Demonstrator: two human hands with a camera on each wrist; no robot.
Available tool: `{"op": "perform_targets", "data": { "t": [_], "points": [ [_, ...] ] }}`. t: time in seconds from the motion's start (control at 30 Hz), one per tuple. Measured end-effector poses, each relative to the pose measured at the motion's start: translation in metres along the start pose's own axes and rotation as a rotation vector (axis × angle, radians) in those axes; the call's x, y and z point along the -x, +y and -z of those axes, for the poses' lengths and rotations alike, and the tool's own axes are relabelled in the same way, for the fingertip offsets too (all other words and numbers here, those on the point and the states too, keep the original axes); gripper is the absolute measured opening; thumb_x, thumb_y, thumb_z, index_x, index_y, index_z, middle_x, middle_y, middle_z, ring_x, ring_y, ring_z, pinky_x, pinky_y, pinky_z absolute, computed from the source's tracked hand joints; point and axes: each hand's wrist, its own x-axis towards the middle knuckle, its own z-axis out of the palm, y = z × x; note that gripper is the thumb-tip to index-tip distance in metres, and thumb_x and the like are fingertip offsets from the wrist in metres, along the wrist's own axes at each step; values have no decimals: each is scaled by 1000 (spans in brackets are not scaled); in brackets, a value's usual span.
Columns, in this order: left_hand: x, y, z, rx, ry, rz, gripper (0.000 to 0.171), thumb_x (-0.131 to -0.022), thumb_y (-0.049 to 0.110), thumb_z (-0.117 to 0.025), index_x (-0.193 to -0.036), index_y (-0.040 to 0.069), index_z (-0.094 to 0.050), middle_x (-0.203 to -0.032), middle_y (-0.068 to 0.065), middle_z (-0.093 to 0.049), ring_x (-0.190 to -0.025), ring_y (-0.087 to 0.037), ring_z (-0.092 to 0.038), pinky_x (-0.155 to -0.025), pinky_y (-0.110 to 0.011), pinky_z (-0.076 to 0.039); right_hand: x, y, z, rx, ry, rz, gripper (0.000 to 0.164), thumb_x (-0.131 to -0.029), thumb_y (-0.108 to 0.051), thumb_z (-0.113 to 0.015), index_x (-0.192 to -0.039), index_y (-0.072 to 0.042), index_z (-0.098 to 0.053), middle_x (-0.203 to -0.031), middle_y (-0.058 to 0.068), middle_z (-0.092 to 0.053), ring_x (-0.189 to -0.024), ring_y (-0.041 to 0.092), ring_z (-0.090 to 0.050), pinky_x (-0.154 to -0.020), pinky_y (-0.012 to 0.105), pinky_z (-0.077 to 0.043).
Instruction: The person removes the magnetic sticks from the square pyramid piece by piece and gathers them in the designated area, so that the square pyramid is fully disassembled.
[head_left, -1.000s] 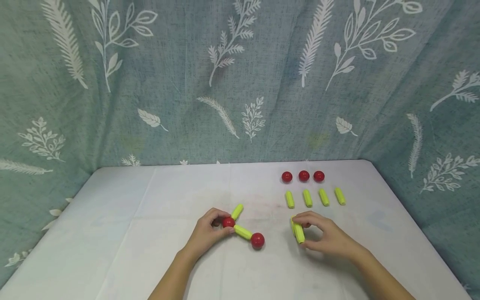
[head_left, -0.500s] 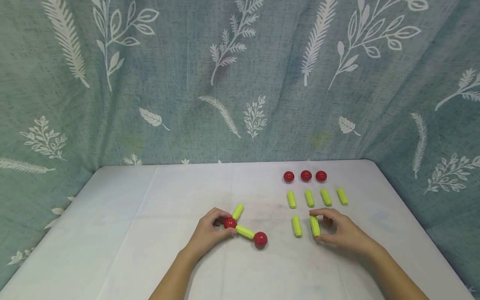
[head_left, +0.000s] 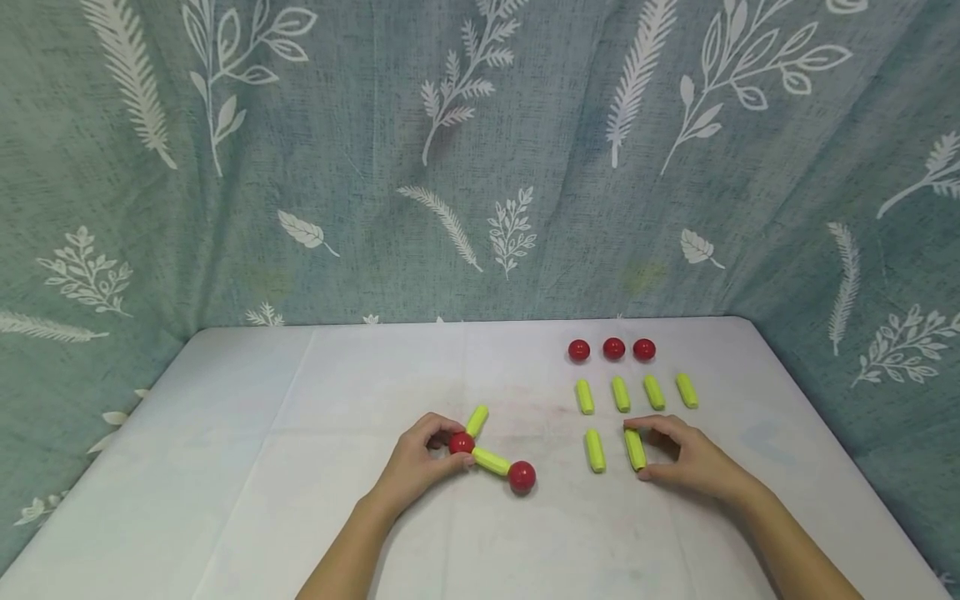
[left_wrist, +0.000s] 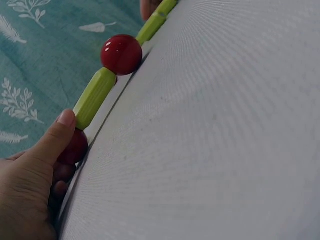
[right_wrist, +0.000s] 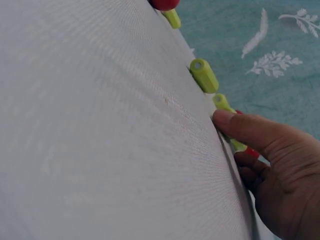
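Observation:
My left hand (head_left: 420,450) grips a red ball (head_left: 461,443) between thumb and fingers. Two yellow-green rods meet that ball: one rod (head_left: 477,421) points away toward the back, and the other rod (head_left: 491,462) runs right to a second red ball (head_left: 522,477). In the left wrist view this chain shows red ball (left_wrist: 75,147), rod (left_wrist: 95,97), red ball (left_wrist: 121,54). On the right, my right hand (head_left: 686,458) pinches a single yellow-green rod (head_left: 635,450) end to end, thumb at the near end. Just left of it lies a loose rod (head_left: 595,451), whose grey end face shows in the right wrist view.
Behind the right hand stands a row of several yellow-green rods (head_left: 620,394). Farther back, three red balls (head_left: 613,348) line up near the rear edge of the white-covered table (head_left: 300,467). A leaf-patterned green-blue cloth (head_left: 360,167) hangs behind and along the sides.
My right hand has moved right with one rod, leaving another rod behind on the table; over the last half second it shifts only slightly. The left hand keeps its grip on the red ball.

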Motion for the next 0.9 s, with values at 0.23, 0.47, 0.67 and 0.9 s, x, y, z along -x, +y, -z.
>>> {"op": "perform_targets", "data": {
  "t": [0.23,0.47,0.67,0.9],
  "points": [
    [2,3,0,-11,-8,39,41,-68,31,-84,-102,20,-64,-97,9,-59,-85,-8,-57,-78,-23,-50,0,-2,0,-23,30,27,63,-70,-27,-83,-125,-10,-59,-120,6,-61,-96,9,-53,-84,19,-45],
    [5,4,4,-1,-85,-34,40,-69,32,-84,-103,23,-64,-100,13,-61,-91,-7,-58,-83,-24,-49,-3,-20,5,-48,164,57,47,-78,-18,-78,-121,-11,-62,-114,9,-64,-93,11,-55,-81,24,-48],
    [5,1,5,-41,-132,-79,36,-74,35,-80,-106,26,-68,-95,15,-59,-85,-7,-55,-77,-25,-45,-13,-42,-2,-96,150,102,42,-79,-10,-76,-118,-8,-63,-111,12,-65,-91,16,-58,-80,27,-51],
    [4,1,3,-15,-122,-135,34,-72,30,-82,-101,22,-68,-92,10,-59,-83,-11,-55,-75,-25,-46,-21,-75,-26,-150,-77,162,44,-82,-20,-75,-121,-5,-60,-112,11,-65,-86,14,-59,-78,27,-52]
  ]
}}
